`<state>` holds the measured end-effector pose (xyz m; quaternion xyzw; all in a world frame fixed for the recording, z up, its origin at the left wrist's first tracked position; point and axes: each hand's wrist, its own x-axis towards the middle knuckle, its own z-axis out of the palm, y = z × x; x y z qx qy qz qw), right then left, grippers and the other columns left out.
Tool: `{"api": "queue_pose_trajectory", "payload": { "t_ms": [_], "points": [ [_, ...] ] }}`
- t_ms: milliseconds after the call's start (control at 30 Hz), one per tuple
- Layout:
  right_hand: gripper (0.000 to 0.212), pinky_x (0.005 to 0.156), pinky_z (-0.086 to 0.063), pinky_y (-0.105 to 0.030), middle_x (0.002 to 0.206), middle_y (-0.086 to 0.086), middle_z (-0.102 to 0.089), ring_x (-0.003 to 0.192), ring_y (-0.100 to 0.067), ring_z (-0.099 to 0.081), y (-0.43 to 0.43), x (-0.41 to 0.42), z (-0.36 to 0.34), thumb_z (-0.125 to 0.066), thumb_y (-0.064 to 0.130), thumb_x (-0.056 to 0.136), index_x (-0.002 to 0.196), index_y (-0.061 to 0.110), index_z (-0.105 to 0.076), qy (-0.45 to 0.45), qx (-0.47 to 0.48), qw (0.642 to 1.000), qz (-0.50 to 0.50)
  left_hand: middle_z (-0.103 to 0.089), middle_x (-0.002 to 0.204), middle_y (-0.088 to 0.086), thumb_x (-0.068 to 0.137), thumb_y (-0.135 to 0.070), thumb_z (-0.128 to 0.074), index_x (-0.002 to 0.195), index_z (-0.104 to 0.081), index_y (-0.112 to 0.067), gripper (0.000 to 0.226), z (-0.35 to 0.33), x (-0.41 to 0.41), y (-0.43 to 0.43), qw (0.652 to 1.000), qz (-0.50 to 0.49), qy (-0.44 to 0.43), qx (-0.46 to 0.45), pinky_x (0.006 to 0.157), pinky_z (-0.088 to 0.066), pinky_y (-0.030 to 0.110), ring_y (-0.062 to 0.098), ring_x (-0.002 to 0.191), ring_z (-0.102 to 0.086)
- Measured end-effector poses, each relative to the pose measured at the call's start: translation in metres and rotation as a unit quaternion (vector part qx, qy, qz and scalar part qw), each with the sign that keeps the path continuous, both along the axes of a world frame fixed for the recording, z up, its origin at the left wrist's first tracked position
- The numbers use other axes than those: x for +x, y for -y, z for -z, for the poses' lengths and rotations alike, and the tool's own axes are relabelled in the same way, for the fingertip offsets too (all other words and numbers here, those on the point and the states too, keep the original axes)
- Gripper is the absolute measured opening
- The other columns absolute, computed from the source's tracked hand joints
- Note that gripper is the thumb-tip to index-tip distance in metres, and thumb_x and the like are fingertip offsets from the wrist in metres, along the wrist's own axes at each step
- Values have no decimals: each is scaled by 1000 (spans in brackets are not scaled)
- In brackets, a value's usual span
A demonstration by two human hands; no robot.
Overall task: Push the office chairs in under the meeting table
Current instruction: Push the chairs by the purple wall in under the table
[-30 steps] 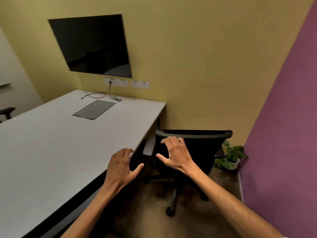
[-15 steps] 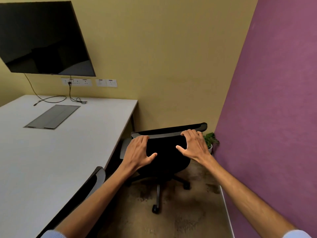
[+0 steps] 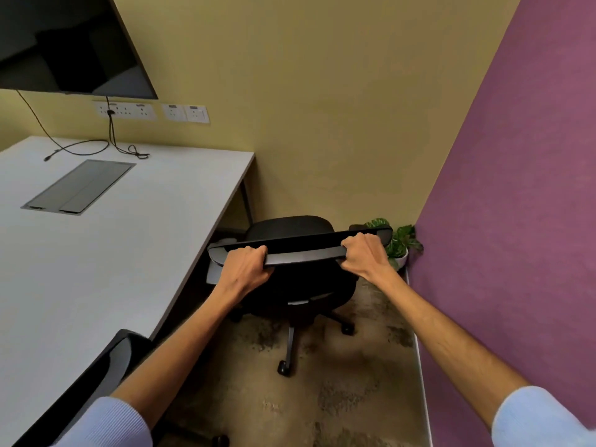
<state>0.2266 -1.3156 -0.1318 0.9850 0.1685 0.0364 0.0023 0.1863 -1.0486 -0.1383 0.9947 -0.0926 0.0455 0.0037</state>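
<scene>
A black office chair (image 3: 303, 250) on castors stands on the carpet beside the far right corner of the white meeting table (image 3: 129, 253), its seat facing the yellow wall. My left hand (image 3: 246, 269) is closed around the left end of the backrest's top rail. My right hand (image 3: 364, 254) grips the rail's right end. The chair's left armrest sits close to the table edge; its seat is outside the table. A second black chair (image 3: 106, 375) shows only its backrest, tucked against the table's near edge under my left forearm.
A purple wall (image 3: 516, 221) runs close along the right. A small potted plant (image 3: 400, 245) stands in the corner just behind the chair. A dark screen (image 3: 71, 43) hangs on the yellow wall, with sockets and cables below it. A grey cable hatch (image 3: 80, 187) lies in the tabletop.
Both hands went from hovering open near the backrest to clamping its top rail. My view came closer and turned right toward the chair.
</scene>
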Motion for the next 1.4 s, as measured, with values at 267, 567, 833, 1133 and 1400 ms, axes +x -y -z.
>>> {"api": "queue_pose_trajectory", "payload": {
  "t_ms": [267, 567, 833, 1133, 1400],
  "points": [
    [20, 47, -30, -27, 47, -8, -57, 46, -31, -57, 9, 24, 9, -65, 28, 79, 68, 13, -74, 56, 27, 997, -43, -56, 47, 1, 83, -29, -59, 67, -71, -17, 23, 5, 13, 8, 999, -47, 10, 21, 47, -25, 25, 27, 43, -54],
    [11, 41, -35, -24, 41, -3, -55, 39, -25, -56, 12, 47, 10, -78, 22, 54, 58, 16, -69, 61, 33, 994, -85, -60, 53, 4, 76, -28, -56, 66, -67, -15, 19, 2, 20, 9, 998, -56, -1, 30, 47, -24, 27, 27, 49, -56],
    [15, 41, -42, -26, 44, -4, -57, 41, -26, -58, 5, 83, 14, -78, 27, 49, 60, 19, -71, 53, 45, 987, -142, -57, 50, 9, 49, -31, -49, 53, -54, -11, 21, 7, 26, 0, 995, -95, -5, 17, 49, -25, 27, 33, 51, -54],
    [14, 41, -41, -28, 45, -5, -58, 43, -29, -59, 12, 181, 8, -77, 24, 49, 58, 19, -67, 62, 44, 969, -234, -58, 59, 8, 54, -34, -44, 59, -52, -15, 21, 9, 74, 34, 980, -201, -7, -4, 54, -30, 29, 31, 60, -56],
    [16, 42, -36, -26, 45, -4, -58, 44, -27, -59, -4, 260, 1, -79, 27, 49, 60, 20, -68, 59, 43, 947, -312, -42, 53, 1, 55, -34, -43, 57, -45, -16, 18, 3, 113, 47, 960, -281, -14, -16, 56, -28, 31, 31, 59, -52]
  ]
}}
